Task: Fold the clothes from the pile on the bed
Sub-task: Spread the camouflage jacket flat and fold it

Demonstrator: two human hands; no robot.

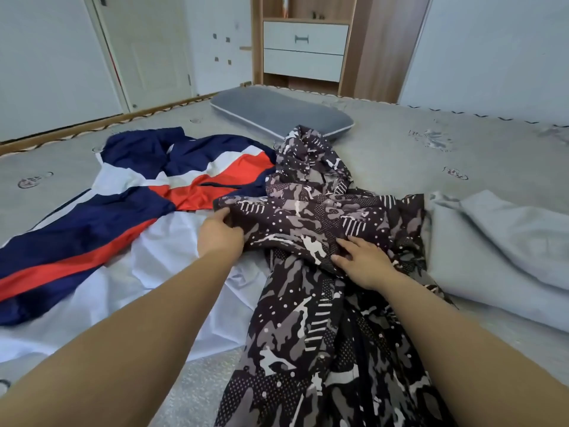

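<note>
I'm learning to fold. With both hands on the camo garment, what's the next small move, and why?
Probably spread it flat: the camo garment is bunched. The left hand pinches its edge, so pull that leftward while the right hand pins the middle.

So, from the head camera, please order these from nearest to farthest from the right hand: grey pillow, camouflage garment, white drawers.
1. Camouflage garment: directly under the right hand.
2. Grey pillow: farther up the bed, slightly left.
3. White drawers: beyond the bed, in the wooden unit.
</note>
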